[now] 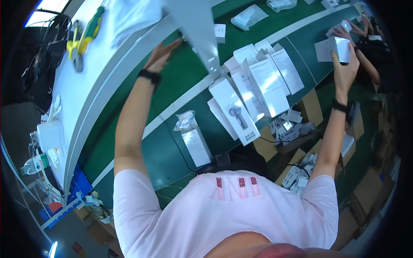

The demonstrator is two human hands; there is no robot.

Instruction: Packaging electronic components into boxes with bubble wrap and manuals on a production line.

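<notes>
My left hand (161,56) is stretched out over the green belt (172,81), fingers apart and nothing in it. At the far right, my right hand (345,74) grips a small white box (343,48) with a flap sticking out to its left. Between my arms, several flat white cartons (269,81) lean in an overlapping row on the bench. The nearest white carton (234,112) bears a printed picture of a device. Closer to my body lies another white box (197,147), with a clear plastic bag (186,120) at its far end.
A grey metal post (193,30) rises beside my left hand. Bagged items (249,17) lie on the belt. Pliers (76,60) rest on the white shelf at left. Below right, cardboard boxes hold small white boxes (290,131). Another person's hand (343,32) works beyond my right hand.
</notes>
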